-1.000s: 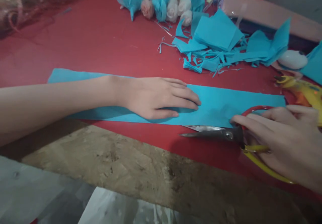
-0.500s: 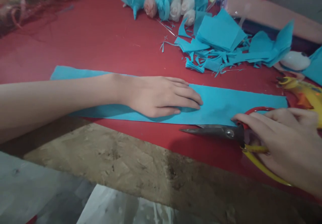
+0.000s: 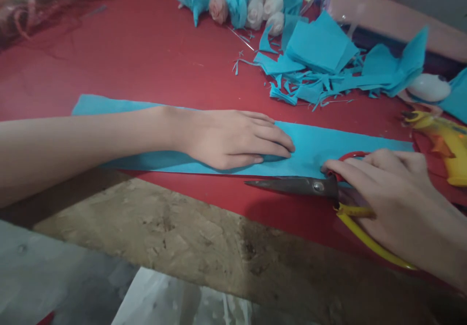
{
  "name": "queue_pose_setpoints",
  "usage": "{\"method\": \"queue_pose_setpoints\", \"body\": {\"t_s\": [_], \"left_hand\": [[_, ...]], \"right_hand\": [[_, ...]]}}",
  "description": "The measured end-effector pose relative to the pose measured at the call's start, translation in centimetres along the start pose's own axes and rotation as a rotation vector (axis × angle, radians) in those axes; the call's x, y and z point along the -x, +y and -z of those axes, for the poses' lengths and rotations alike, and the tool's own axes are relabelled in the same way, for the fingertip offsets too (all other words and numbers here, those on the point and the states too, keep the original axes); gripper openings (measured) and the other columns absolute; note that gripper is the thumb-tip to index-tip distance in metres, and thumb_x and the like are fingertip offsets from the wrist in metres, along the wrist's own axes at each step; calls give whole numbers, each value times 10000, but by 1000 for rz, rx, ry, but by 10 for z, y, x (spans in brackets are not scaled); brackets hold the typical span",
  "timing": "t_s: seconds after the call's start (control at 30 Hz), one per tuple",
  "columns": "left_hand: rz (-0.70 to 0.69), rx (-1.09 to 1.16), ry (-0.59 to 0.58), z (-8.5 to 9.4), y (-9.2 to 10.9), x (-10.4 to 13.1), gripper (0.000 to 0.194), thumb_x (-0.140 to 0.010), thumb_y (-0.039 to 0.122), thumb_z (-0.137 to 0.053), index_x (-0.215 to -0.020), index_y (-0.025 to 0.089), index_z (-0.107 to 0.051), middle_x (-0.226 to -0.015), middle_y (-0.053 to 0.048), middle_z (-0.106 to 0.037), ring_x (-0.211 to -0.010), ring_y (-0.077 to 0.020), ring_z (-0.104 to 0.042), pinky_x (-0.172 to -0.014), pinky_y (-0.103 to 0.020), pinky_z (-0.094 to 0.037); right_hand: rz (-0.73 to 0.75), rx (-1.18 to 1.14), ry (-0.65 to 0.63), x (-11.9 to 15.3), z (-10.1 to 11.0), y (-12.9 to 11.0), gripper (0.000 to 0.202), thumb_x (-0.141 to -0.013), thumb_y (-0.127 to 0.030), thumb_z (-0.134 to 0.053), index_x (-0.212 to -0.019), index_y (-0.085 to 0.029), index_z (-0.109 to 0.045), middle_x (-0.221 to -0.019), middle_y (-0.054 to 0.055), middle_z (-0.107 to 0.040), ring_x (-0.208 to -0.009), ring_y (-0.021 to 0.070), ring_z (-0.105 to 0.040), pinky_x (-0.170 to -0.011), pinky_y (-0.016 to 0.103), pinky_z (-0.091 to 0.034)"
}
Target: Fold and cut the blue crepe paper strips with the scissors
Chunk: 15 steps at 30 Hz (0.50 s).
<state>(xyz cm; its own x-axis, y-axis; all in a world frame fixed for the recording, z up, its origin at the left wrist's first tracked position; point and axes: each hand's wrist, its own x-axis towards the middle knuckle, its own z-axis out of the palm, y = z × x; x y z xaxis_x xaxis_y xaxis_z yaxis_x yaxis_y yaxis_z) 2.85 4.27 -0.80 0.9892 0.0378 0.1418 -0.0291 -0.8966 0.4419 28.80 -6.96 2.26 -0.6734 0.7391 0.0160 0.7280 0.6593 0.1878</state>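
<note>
- Nearest me, the mottled brown board (image 3: 164, 213) runs along the slanting near edge of the red covering (image 3: 146, 67).
- My right hand (image 3: 394, 203) grips the scissors (image 3: 288, 185) by their red and yellow handles, fingers closed round them; the blades look nearly shut, pointing left along the strip's near edge; I cannot tell whether they touch it.
- My left hand (image 3: 229, 140) lies palm down on the blue strip (image 3: 321, 145), fingers open and extended; the strip stretches across the red covering, its right end beyond my right hand.
- Past the strip's far edge, a band of red leaves room before the blue scraps (image 3: 321, 43); that band widens leftward.
- At right sits a yellow tool (image 3: 456, 145), a white oval object (image 3: 428, 87) just beyond; farthest, fabric flowers (image 3: 255, 11) and a long pink object (image 3: 394, 18).
</note>
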Motion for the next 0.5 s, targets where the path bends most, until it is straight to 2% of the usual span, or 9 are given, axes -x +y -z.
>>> {"method": "queue_pose_setpoints", "body": {"t_s": [0.2, 0.5], "left_hand": [[2, 10, -6, 0, 0, 0, 433, -933, 218, -295, -1299, 143, -514, -1401, -88, -473, -1327, -183, -385, -1141, -307, -226], [-7, -9, 5, -1, 0, 1, 436, -930, 225, -298, -1304, 144, -508, -1399, -86, -473, -1321, -188, -391, -1139, -306, -228]], "right_hand": [[47, -96, 13, -3, 1, 6, 282, -790, -138, -397, -1033, -150, -538, -797, 75, -600, -793, 250, -493, -680, 368, -312], [79, -92, 43, -5, 2, 6, 253, -783, -110, -410, -978, -155, -565, -748, 46, -640, -729, 223, -506, -664, 370, -314]]}}
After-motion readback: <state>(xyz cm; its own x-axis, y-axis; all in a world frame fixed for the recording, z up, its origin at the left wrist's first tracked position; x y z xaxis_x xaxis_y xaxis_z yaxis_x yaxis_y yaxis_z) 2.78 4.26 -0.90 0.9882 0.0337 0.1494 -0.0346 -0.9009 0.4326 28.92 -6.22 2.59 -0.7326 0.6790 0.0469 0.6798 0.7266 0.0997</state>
